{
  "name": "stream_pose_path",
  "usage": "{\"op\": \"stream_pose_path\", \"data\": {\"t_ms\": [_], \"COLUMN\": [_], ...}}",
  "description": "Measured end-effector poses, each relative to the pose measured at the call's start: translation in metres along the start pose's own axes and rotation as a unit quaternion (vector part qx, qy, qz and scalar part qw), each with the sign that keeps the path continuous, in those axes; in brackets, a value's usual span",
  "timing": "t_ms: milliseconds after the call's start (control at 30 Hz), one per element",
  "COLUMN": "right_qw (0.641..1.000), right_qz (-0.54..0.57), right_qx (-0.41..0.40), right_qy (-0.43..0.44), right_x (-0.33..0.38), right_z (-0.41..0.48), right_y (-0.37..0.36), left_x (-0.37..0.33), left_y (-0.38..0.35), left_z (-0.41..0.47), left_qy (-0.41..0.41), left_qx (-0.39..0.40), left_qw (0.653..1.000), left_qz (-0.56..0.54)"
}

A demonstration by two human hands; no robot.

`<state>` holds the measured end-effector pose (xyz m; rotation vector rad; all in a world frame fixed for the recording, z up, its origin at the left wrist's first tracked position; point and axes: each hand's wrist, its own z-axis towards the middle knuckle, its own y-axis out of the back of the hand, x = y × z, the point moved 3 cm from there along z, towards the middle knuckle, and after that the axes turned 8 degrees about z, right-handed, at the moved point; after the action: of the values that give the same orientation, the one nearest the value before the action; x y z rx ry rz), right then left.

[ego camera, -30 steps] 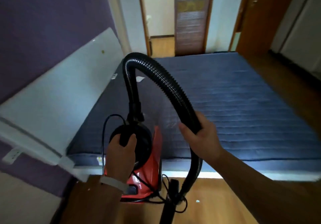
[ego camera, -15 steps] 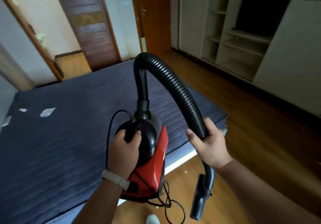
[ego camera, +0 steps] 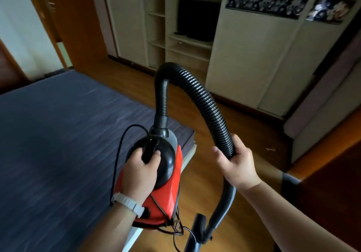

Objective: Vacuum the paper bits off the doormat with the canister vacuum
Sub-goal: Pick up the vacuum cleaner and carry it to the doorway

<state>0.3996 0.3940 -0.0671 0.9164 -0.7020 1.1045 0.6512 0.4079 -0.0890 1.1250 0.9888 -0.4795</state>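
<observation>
I carry a red and black canister vacuum point(ego camera: 168, 191) in the air over the corner of a bed. My left hand point(ego camera: 141, 171) grips its black top handle. My right hand point(ego camera: 236, 163) is closed around the black ribbed hose point(ego camera: 197, 95), which arches up from the canister and down to a grey wand point(ego camera: 222, 212) near the bottom edge. A black power cord point(ego camera: 119, 154) loops beside the canister. No doormat and no paper bits show in this frame.
A low bed with a dark blue quilted mattress point(ego camera: 58, 144) fills the left. Wooden floor point(ego camera: 205, 173) runs to the right of it. A cream wardrobe wall with open shelves and a dark screen point(ego camera: 197, 19) stands at the back. A wooden door point(ego camera: 74, 21) is at back left.
My view has swung to the right, from the bed and its paper scraps to the wardrobe wall. Both hands keep their grips on the vacuum handle and the hose.
</observation>
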Motion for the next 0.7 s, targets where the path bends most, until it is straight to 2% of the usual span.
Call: {"op": "stream_pose_path", "data": {"t_ms": [400,700], "right_qw": [0.987,0.978], "right_qz": [-0.083,-0.086], "right_qx": [-0.131,-0.175], "right_qy": [-0.051,-0.071], "right_x": [-0.016,-0.072], "right_z": [0.025,0.073], "right_y": [0.037,0.062], "left_x": [-0.032,-0.071], "left_y": [-0.085,-0.161], "left_z": [0.082,0.137], "left_qy": [-0.089,-0.102], "left_qx": [0.17,0.207], "left_qw": [0.981,0.973], "left_qz": [0.0,0.023]}}
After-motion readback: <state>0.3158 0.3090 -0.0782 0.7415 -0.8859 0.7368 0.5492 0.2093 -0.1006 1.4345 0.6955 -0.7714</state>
